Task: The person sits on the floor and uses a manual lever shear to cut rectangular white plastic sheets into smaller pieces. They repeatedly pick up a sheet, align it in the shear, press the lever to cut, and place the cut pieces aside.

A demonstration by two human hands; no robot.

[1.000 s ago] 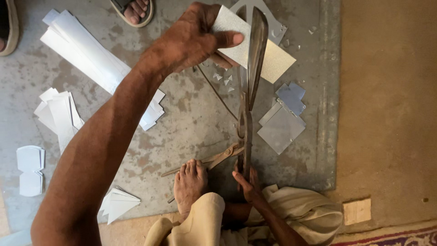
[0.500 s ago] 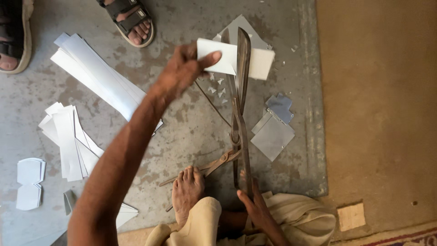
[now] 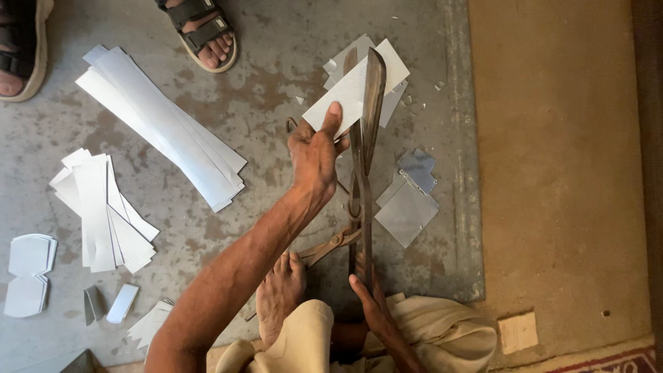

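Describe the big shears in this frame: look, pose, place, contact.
The shears are long, dark, worn-looking metal, standing nearly upright over the grey floor. Their blades are parted at the top around a pale sheet piece, which the left hand pinches. The right hand grips the upper handle; a lower handle angles toward the bare foot.
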